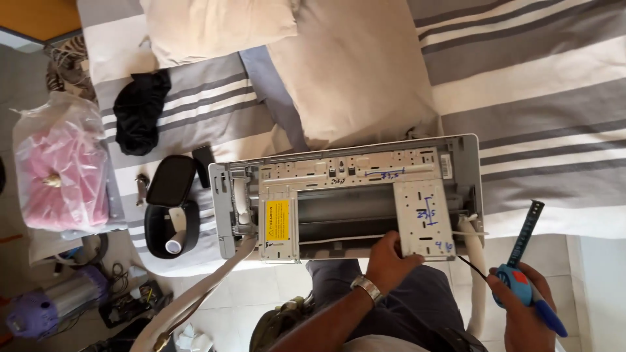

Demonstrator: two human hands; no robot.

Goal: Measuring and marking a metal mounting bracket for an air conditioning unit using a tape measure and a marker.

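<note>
Seen from above, looking down at a bed [548, 72] with a grey-and-white striped cover. Lying across its near edge, back side up: a white indoor air-conditioner unit [345, 199], with a pale metal mounting plate [424, 218] fixed over its right part and a yellow warning label [277, 220] at the left.

Left hand [390, 261], wearing a metal wristwatch [366, 287], set on the lower edge of the unit just beside the mounting plate. Grip half closed, fingers curled over the casing's rim, pressing on it rather than lifting; nothing else held in it.

Right hand [525, 316] well apart from the unit, low at the right. Grip clenched around a blue tape measure [512, 285], its dark blade pulled out and pointing up and right, clear of the bed. A blue pen [546, 315] also caught in the same grip, slanting down to the right.

An insulated white pipe [477, 261] running down from the unit's right end, between the two hands. Another wrapped pipe [195, 300] trailing from the left end toward the floor.

Left of the unit on the bed: an open black case [171, 202] and a black cloth [140, 111]. Two beige pillows [352, 72] above the unit. Farther left, a clear plastic bag with something pink inside [62, 169].
</note>
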